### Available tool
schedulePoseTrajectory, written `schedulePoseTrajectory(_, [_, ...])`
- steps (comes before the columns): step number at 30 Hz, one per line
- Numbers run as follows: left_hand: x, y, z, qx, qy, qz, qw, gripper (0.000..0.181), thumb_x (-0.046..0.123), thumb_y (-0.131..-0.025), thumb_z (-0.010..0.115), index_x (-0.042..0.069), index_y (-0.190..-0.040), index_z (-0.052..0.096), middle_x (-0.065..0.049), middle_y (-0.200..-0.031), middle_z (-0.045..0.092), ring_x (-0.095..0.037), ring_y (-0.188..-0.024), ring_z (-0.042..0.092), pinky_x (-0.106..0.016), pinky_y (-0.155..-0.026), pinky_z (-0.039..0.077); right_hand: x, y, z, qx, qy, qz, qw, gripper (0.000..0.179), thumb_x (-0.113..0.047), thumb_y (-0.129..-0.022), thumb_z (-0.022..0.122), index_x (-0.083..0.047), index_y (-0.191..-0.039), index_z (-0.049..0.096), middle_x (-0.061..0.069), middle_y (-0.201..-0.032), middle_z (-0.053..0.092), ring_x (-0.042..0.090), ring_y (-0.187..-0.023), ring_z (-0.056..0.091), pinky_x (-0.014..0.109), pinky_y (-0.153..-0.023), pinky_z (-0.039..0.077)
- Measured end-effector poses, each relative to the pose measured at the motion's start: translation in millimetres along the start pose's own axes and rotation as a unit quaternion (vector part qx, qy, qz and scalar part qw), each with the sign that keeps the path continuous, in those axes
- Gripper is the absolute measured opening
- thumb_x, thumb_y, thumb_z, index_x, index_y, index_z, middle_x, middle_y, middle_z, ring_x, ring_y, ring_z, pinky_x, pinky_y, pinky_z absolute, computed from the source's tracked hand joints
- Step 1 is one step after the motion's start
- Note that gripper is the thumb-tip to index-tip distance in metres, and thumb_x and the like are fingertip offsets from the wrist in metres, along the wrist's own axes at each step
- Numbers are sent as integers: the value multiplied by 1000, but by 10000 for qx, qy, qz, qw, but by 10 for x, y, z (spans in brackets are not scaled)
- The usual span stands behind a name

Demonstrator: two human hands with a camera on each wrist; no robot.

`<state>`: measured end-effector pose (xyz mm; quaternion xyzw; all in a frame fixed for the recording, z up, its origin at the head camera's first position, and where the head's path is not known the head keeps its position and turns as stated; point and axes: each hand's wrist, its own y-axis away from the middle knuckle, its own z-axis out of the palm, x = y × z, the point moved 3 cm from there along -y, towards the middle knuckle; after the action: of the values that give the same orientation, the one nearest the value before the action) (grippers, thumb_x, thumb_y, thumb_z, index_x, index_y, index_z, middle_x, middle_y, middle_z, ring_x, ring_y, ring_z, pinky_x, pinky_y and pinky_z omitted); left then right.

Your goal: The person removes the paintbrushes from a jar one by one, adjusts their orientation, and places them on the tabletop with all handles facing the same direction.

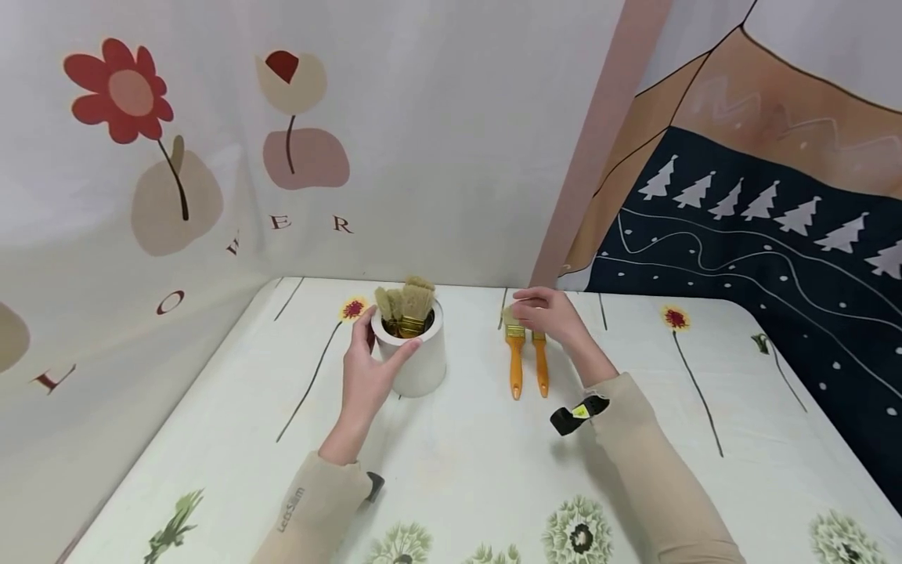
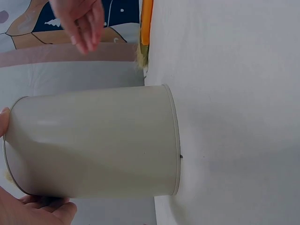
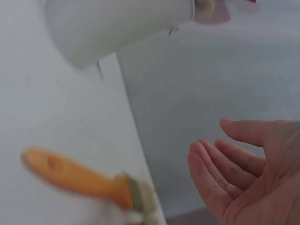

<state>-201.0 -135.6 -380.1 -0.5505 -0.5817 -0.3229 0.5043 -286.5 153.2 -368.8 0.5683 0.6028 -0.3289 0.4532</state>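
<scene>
My left hand (image 1: 362, 372) grips a white cylindrical can (image 1: 423, 364) near its rim, thumb on the near side and fingers on the far left. The can (image 2: 98, 140) stands upright on the table. Pale bristles of several paintbrushes (image 1: 416, 301) stick up out of its top, their handles hidden inside. To the right, two orange-handled paintbrushes (image 1: 517, 368) lie side by side, bristles toward the wall. My right hand (image 1: 553, 317) hovers over their bristle ends and partly covers them. In the right wrist view this hand (image 3: 243, 173) holds nothing, its fingers loosely bent above one paintbrush (image 3: 79, 173).
A white cloth with printed flowers covers the table (image 1: 451, 454). Behind it hangs a pale curtain (image 1: 437, 157) with flower prints and letters. On the right is a dark cloth (image 1: 705, 227) with white trees. A black strap device (image 1: 579, 415) sits on my right wrist.
</scene>
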Motion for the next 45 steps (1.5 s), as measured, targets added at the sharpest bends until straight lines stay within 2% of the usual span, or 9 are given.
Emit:
schedulePoseTrajectory(7, [4,-11,15,8,83,83,9999,92,31,-85,80,5,-155,26,-15,-164,27,-30,-153,26,-39,-127,24,-348,112,281,-345,-481,-633,9962,38,-17,-98,64,-3,-133,59,20,-127,65,26,-109,69,28,-94,59])
schedulePoseTrajectory(13, [18,-27,21,22,112,120,9999,92,32,-85,80,4,-155,27,-15,-163,28,-29,-152,27,-39,-127,24,-607,184,575,-529,-1008,-956,9889,36,-12,-97,65,0,-130,61,20,-126,65,25,-108,69,31,-95,59])
schedulePoseTrajectory(17, [21,-25,20,13,137,108,9998,91,32,-86,79,5,-155,26,-14,-163,28,-27,-153,27,-38,-127,24,-731,196,764,-583,-1023,-1319,9843,37,-11,-96,66,-1,-131,61,20,-124,66,28,-108,69,34,-96,59])
schedulePoseTrajectory(21, [22,-17,20,-24,133,126,9998,90,32,-87,79,6,-155,26,-13,-163,29,-27,-153,27,-40,-127,24,-815,184,907,-425,-609,-1563,9849,35,-15,-94,69,-6,-128,63,17,-118,69,28,-104,70,37,-92,60])
schedulePoseTrajectory(28, [21,-19,-5,7,-1,167,9999,90,31,-88,78,5,-156,24,-13,-163,27,-28,-152,27,-41,-126,26,-926,183,1061,6,443,-1630,9856,27,-22,-90,75,-10,-110,62,7,-108,74,20,-98,71,29,-79,59])
schedulePoseTrajectory(34, [28,-13,-4,-14,37,185,9998,90,32,-88,77,5,-156,24,-13,-164,27,-28,-152,27,-42,-126,26,-939,187,1192,216,1290,-1967,9717,33,-24,-89,76,-10,-114,58,6,-103,77,19,-94,72,34,-81,58])
schedulePoseTrajectory(36, [29,-10,2,-48,59,179,9998,90,33,-88,77,5,-156,24,-12,-164,26,-27,-153,26,-42,-126,26,-926,193,1208,275,1360,-2059,9687,34,-23,-89,76,-9,-115,58,6,-101,77,19,-92,73,34,-81,58])
schedulePoseTrajectory(41, [28,1,8,-75,83,137,9998,90,36,-88,76,6,-156,24,-12,-164,27,-26,-153,26,-41,-127,25,-900,198,1158,296,618,-2072,9759,27,-17,-89,76,-8,-109,61,8,-99,78,20,-92,73,30,-79,59])
schedulePoseTrajectory(45, [16,4,10,-61,47,103,9999,90,35,-88,76,7,-156,25,-11,-163,28,-26,-153,26,-41,-127,25,-921,212,1055,371,83,-2177,9753,24,-15,-90,74,-8,-109,62,10,-99,77,23,-92,71,31,-80,59])
